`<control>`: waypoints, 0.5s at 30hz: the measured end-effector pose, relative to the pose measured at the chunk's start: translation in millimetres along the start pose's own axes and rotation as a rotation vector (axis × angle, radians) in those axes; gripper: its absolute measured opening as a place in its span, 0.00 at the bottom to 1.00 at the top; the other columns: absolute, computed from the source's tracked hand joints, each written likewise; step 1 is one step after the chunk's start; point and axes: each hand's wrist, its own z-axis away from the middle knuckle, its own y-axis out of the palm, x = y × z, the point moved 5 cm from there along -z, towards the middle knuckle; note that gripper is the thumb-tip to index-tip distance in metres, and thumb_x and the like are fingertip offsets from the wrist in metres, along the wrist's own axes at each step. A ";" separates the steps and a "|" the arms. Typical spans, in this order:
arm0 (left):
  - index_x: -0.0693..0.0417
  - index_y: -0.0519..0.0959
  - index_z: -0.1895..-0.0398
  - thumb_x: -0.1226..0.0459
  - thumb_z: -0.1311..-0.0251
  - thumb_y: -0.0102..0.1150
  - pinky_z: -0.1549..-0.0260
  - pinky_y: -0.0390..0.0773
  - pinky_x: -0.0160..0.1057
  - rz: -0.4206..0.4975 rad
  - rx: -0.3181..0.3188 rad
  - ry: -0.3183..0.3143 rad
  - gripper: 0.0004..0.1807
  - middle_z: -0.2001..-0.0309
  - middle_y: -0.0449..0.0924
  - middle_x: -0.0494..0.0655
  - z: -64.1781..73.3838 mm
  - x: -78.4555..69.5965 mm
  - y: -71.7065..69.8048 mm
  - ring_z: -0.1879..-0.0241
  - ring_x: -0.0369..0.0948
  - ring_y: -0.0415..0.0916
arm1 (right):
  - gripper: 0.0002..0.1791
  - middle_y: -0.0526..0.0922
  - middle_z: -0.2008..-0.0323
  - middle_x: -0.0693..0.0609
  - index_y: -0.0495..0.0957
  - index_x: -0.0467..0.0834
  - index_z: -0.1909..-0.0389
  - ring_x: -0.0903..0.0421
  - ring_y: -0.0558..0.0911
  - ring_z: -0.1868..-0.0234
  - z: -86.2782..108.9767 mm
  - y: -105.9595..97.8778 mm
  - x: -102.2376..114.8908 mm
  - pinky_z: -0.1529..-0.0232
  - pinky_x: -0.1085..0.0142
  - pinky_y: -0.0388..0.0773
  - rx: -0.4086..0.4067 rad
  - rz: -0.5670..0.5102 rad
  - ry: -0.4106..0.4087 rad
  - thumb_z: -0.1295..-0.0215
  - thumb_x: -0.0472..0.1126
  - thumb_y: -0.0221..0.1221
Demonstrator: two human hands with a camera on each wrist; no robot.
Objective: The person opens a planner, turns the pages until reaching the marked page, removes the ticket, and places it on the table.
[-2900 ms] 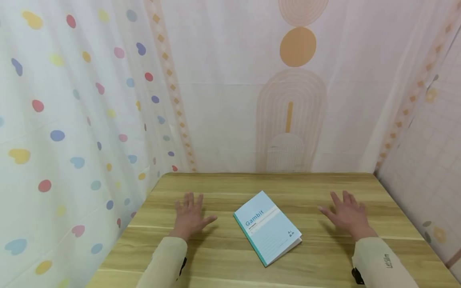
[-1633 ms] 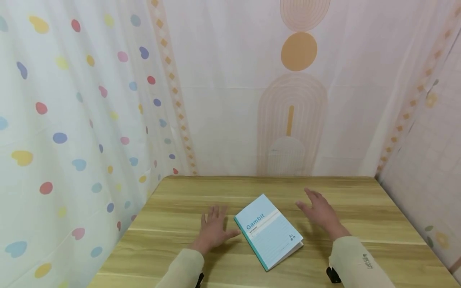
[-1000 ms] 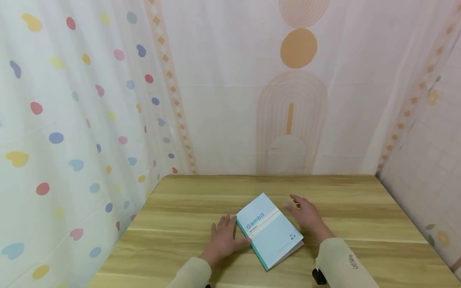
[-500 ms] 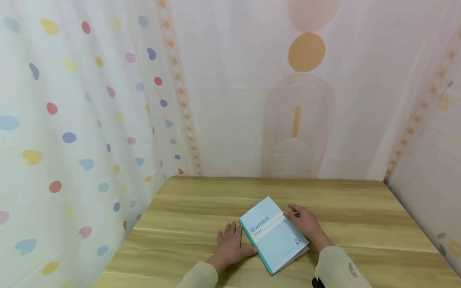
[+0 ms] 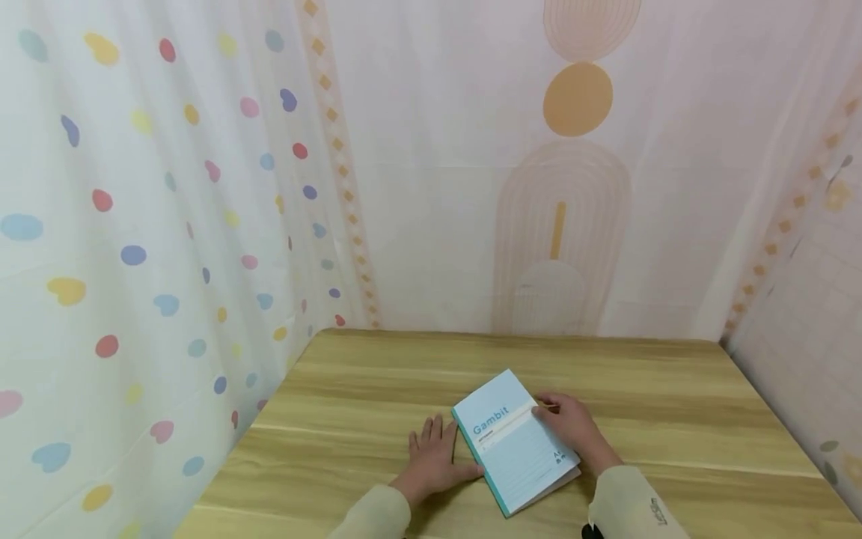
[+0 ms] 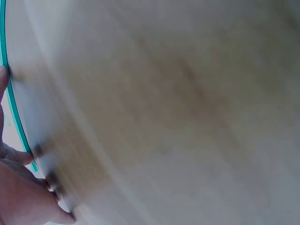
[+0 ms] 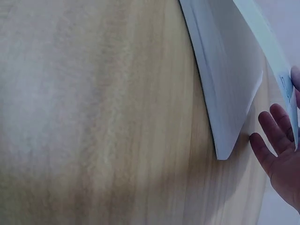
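A light blue Gambit notebook (image 5: 521, 453) with a teal spine lies slanted on the table, its lower right corner slightly lifted. My left hand (image 5: 434, 458) rests at the spine side, fingers spread, thumb and fingertips along the edge. In the left wrist view, the teal spine (image 6: 16, 117) runs beside that hand's fingertips. At the opposite edge, my right hand (image 5: 574, 425) pinches the front cover, thumb on top. The right wrist view shows the cover (image 7: 255, 28) raised off the white pages (image 7: 225, 84), with the fingers underneath it.
The wood-grain table (image 5: 337, 419) reaches back to a pale curtain (image 5: 431, 224) with an arch print. A dotted curtain (image 5: 161, 224) hangs along the left, and another pale curtain (image 5: 815, 337) along the right.
Both hands have come inward from the sides of the table to the notebook. The left has settled at the spine; the right has taken hold of the cover's opposite edge.
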 end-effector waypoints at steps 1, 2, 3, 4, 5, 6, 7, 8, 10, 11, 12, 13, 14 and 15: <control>0.61 0.60 0.26 0.35 0.49 0.65 0.35 0.36 0.73 -0.006 0.004 0.001 0.56 0.26 0.47 0.73 -0.9 -0.2 0.1 0.26 0.67 0.40 | 0.21 0.80 0.44 0.37 0.78 0.35 0.41 0.40 0.79 0.45 -0.2 -0.6 0.2 0.44 0.45 0.74 -0.003 -0.003 -0.004 0.30 0.42 0.60; 0.60 0.61 0.26 0.35 0.49 0.65 0.36 0.36 0.74 -0.011 0.007 0.002 0.55 0.26 0.47 0.73 -1.9 -0.6 0.1 0.26 0.68 0.40 | 0.20 0.80 0.45 0.37 0.78 0.35 0.42 0.40 0.79 0.46 -0.7 -1.1 0.1 0.45 0.45 0.74 -0.005 -0.007 -0.009 0.30 0.41 0.60; 0.59 0.61 0.26 0.35 0.49 0.65 0.36 0.35 0.74 -0.013 0.011 0.005 0.55 0.26 0.47 0.74 -2.9 -1.0 0.1 0.27 0.68 0.39 | 0.20 0.81 0.45 0.38 0.79 0.35 0.42 0.41 0.80 0.46 -1.2 -1.5 -0.5 0.45 0.46 0.74 -0.007 -0.007 -0.007 0.30 0.41 0.60; 0.57 0.61 0.26 0.34 0.49 0.65 0.36 0.35 0.74 -0.013 0.016 0.005 0.55 0.26 0.46 0.74 -3.9 -1.4 0.1 0.27 0.68 0.39 | 0.20 0.81 0.46 0.38 0.79 0.35 0.41 0.41 0.80 0.47 -1.5 -2.1 -0.8 0.45 0.46 0.74 -0.007 -0.008 -0.006 0.31 0.40 0.60; 0.56 0.62 0.25 0.34 0.50 0.65 0.36 0.34 0.74 -0.016 0.018 0.005 0.55 0.26 0.46 0.74 -5.0 -1.4 0.5 0.26 0.68 0.38 | 0.20 0.81 0.46 0.39 0.79 0.35 0.41 0.42 0.80 0.48 -1.8 -2.7 -1.2 0.46 0.46 0.75 -0.006 -0.010 -0.002 0.31 0.40 0.60; 0.55 0.62 0.25 0.33 0.50 0.65 0.36 0.33 0.74 -0.012 0.022 0.003 0.55 0.26 0.45 0.74 -6.1 -1.3 0.6 0.26 0.68 0.38 | 0.20 0.82 0.47 0.39 0.79 0.35 0.41 0.43 0.80 0.49 -2.2 -3.2 -1.6 0.46 0.47 0.75 -0.005 -0.007 0.000 0.31 0.39 0.60; 0.54 0.62 0.25 0.33 0.51 0.65 0.36 0.33 0.73 -0.009 0.026 0.001 0.55 0.26 0.45 0.74 -7.3 -1.5 0.3 0.26 0.68 0.37 | 0.20 0.82 0.48 0.40 0.78 0.35 0.41 0.44 0.80 0.50 -2.6 -3.6 -2.6 0.47 0.48 0.75 -0.002 -0.008 0.006 0.31 0.39 0.60; 0.53 0.62 0.25 0.33 0.51 0.65 0.36 0.32 0.73 -0.006 0.030 -0.003 0.55 0.26 0.44 0.74 -8.4 -1.1 0.5 0.26 0.67 0.36 | 0.20 0.82 0.48 0.41 0.78 0.35 0.41 0.45 0.80 0.51 -3.4 -3.8 -3.5 0.48 0.48 0.76 0.000 -0.007 0.009 0.31 0.39 0.60; 0.52 0.62 0.25 0.32 0.52 0.65 0.35 0.30 0.71 -0.011 0.040 -0.006 0.56 0.25 0.43 0.74 -10.6 -0.6 -0.1 0.25 0.67 0.35 | 0.20 0.83 0.51 0.42 0.78 0.35 0.41 0.47 0.80 0.53 -4.7 -4.4 -4.8 0.49 0.49 0.76 0.004 -0.008 0.014 0.32 0.39 0.61; 0.52 0.61 0.24 0.32 0.52 0.65 0.34 0.30 0.71 -0.018 0.049 -0.009 0.56 0.25 0.42 0.73 -11.6 -0.4 -0.3 0.25 0.66 0.34 | 0.20 0.83 0.51 0.43 0.78 0.35 0.41 0.48 0.80 0.53 -5.3 -4.8 -5.2 0.50 0.50 0.77 0.006 -0.010 0.015 0.32 0.39 0.61; 0.52 0.62 0.24 0.32 0.52 0.65 0.34 0.30 0.71 -0.023 0.053 -0.005 0.56 0.25 0.42 0.73 -12.6 -0.7 -1.1 0.25 0.66 0.34 | 0.20 0.83 0.52 0.44 0.78 0.35 0.41 0.48 0.80 0.54 -6.0 -5.0 -6.1 0.50 0.50 0.77 0.008 -0.007 0.016 0.32 0.38 0.61; 0.51 0.62 0.24 0.32 0.52 0.65 0.34 0.31 0.70 -0.033 0.060 -0.006 0.56 0.25 0.42 0.73 -13.4 -0.8 -1.5 0.25 0.66 0.34 | 0.20 0.83 0.53 0.44 0.78 0.35 0.41 0.48 0.80 0.54 -6.4 -5.3 -6.5 0.50 0.50 0.77 0.009 -0.008 0.016 0.32 0.38 0.61; 0.51 0.62 0.24 0.32 0.52 0.65 0.34 0.31 0.70 -0.037 0.067 -0.003 0.55 0.25 0.42 0.73 -14.0 -1.3 -2.0 0.25 0.66 0.34 | 0.20 0.83 0.54 0.44 0.78 0.35 0.41 0.48 0.80 0.54 -6.5 -5.8 -6.6 0.51 0.50 0.77 0.011 -0.008 0.015 0.32 0.38 0.61; 0.51 0.62 0.24 0.32 0.52 0.65 0.34 0.32 0.70 -0.040 0.074 0.002 0.55 0.25 0.42 0.73 -14.4 -2.2 -3.1 0.25 0.66 0.34 | 0.20 0.83 0.54 0.45 0.78 0.35 0.41 0.48 0.80 0.54 -6.3 -6.5 -6.9 0.51 0.51 0.77 0.012 -0.010 0.019 0.32 0.38 0.61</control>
